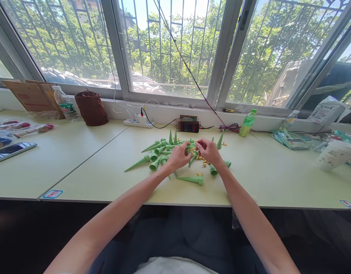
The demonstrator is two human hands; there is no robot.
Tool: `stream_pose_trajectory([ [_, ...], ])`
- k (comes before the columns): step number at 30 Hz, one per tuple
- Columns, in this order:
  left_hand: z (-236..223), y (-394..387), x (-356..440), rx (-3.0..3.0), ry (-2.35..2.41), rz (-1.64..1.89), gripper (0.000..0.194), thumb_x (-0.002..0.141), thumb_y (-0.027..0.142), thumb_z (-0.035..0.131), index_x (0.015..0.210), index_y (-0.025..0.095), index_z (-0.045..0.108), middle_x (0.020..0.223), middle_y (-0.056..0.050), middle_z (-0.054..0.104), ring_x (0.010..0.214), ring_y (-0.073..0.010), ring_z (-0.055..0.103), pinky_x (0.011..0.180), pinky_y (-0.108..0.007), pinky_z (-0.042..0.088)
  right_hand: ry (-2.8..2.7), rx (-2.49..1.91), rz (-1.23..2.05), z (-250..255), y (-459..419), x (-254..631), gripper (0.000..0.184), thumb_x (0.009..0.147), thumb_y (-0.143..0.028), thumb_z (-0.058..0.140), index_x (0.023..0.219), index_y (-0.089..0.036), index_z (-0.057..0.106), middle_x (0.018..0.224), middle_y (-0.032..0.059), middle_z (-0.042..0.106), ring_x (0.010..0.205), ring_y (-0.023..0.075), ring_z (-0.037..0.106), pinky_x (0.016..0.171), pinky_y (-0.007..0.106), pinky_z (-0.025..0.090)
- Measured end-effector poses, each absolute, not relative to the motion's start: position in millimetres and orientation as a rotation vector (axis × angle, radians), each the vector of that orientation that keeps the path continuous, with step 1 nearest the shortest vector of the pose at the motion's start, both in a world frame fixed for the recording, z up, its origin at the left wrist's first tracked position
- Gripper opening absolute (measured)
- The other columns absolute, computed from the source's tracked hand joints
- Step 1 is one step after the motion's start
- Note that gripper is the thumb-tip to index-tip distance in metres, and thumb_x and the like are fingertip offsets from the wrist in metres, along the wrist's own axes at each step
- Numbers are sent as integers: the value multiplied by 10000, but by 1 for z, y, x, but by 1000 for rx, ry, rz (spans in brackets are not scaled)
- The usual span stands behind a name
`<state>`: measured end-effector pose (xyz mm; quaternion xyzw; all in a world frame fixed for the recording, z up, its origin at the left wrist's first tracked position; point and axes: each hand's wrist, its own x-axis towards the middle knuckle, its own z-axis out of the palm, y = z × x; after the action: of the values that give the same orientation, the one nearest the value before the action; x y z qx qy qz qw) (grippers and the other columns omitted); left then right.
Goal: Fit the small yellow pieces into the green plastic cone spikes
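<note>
Several green plastic cone spikes (157, 150) lie in a loose pile on the pale table (107, 179), mixed with small yellow plastic pieces (204, 163). My left hand (179, 156) is closed around a green spike (192, 156) that points down toward me. Just to its right, my right hand (209, 150) is pinched at the top of that same spike, apparently on a small yellow piece. One spike (192, 179) lies alone nearer the table's front edge.
Along the window sill sit a white power strip (137, 122), a dark box (188, 124), a green bottle (248, 123), a brown pouch (91, 108) and a cardboard box (31, 95). Packets lie far left (10, 131) and far right (289, 139). A phone (12, 151) rests at left.
</note>
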<state>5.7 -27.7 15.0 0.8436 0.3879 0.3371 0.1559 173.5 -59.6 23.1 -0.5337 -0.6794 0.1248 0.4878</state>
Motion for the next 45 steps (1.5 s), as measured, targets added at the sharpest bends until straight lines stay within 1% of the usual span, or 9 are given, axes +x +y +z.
stream_pose_trajectory([
  [13,14,-26,6,2364,1109,1010,384,784,266,567,1156,170,568,592,39,560,570,-141,532,587,-252,383,-1636,-1266,376,22,-60,173,240,863,-415,525,806,-192,591,670,32,674,453,144,597,499,264,472],
  [18,16,-28,6,2368,1108,1005,394,793,274,576,1173,173,561,602,37,571,572,-142,539,595,-251,400,-1651,-1276,379,24,-61,172,230,855,-414,539,801,-197,591,685,31,684,457,136,592,510,262,477],
  [25,18,-30,5,2355,1065,1010,436,802,303,603,1219,193,539,771,-5,659,663,-156,609,655,-258,451,-1671,-1259,384,22,-60,172,219,846,-408,547,800,-198,587,698,30,678,470,137,589,504,267,478],
  [32,16,-28,6,2355,1017,1039,492,799,383,636,1237,195,512,855,-12,651,615,-127,579,646,-256,457,-1664,-1257,370,22,-60,174,193,837,-381,558,807,-193,589,706,31,677,490,141,600,525,269,485],
  [36,15,-27,7,2359,996,1073,492,837,439,593,1249,189,495,855,-13,634,601,-121,559,634,-257,444,-1681,-1294,323,23,-60,173,172,825,-364,571,822,-196,610,727,36,689,551,153,622,566,272,497],
  [41,14,-26,8,2374,1003,1092,496,844,432,588,1254,170,495,803,-10,604,641,-134,557,634,-250,426,-1685,-1270,357,21,-59,173,188,829,-375,570,825,-192,613,704,24,678,507,147,610,555,279,494],
  [45,14,-26,8,2380,1010,1100,471,859,440,570,1235,162,508,767,-5,586,661,-144,557,636,-251,418,-1670,-1236,408,20,-59,173,208,818,-402,587,823,-196,608,708,25,669,492,149,607,513,274,481],
])
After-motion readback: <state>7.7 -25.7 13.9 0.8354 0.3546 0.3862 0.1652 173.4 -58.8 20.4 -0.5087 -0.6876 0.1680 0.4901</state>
